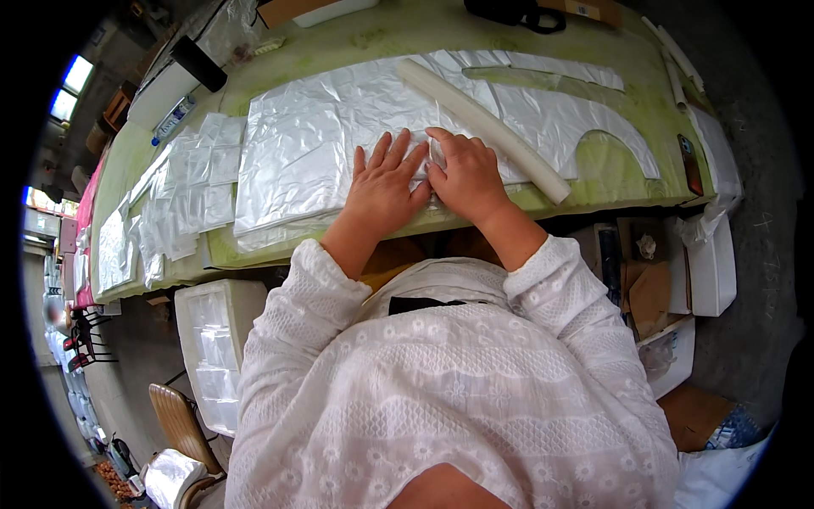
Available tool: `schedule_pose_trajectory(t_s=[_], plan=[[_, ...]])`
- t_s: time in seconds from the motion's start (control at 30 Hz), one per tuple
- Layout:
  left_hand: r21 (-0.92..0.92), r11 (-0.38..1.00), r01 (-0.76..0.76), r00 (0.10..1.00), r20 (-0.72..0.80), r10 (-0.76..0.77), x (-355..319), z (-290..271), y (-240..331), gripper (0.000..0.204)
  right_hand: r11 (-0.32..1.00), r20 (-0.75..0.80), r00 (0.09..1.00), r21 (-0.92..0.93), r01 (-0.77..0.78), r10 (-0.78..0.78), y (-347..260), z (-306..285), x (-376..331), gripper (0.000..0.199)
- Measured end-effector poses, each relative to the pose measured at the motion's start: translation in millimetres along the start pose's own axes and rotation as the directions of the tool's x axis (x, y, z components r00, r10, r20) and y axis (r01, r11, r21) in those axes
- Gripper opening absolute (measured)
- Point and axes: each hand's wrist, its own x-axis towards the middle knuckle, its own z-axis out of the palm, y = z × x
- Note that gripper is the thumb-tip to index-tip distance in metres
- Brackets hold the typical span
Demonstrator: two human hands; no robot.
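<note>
A large silvery, translucent plastic carrier bag [297,144] lies spread on the green-covered table, its two long handles reaching to the right. It may be several layers deep; I cannot tell. My left hand [383,185] rests flat on it near the front edge, fingers spread. Just beside it, my right hand [468,176] is curled, with a bit of the plastic bunched between thumb and forefinger. A long cream tube [487,127] lies slantwise across the bag, past my right hand's knuckles.
Small folded clear bags [199,182] overlap in piles at the left. Behind them are a water bottle [174,119] and a black cylinder [198,64]. A phone [689,165] lies at the right edge. A white crate [254,297] stands below the table, left of me.
</note>
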Motion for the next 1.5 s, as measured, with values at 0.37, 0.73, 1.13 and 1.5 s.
schedule_pose_trajectory(t_s=[0.37, 0.73, 1.13, 1.5], plan=[[-0.088, 0.995, -0.047, 0.984, -0.173, 0.032, -70.2, 2.8, 20.1, 0.065, 0.970, 0.291, 0.944, -0.226, -0.089, 0.155, -7.8, -7.7, 22.9, 0.050], [-0.773, -0.419, 0.476, 0.779, 0.592, -0.206, -120.4, 36.4, 25.8, 0.048, 0.992, 0.430, 0.899, -0.051, 0.112, -0.079, -22.7, -34.7, -19.7, 0.055], [-0.758, -0.546, 0.356, 0.813, 0.539, -0.218, -106.0, 8.9, 50.2, 0.029, 0.605, 0.434, 0.871, 0.637, -0.477, 0.230, -38.3, -37.1, -121.2, 0.048], [-0.904, -0.415, 0.098, 0.776, 0.330, -0.537, -129.5, 9.6, 48.2, 0.026, 0.539, 0.353, 0.918, 0.746, -0.392, 0.179, -28.9, -19.7, -127.3, 0.030]])
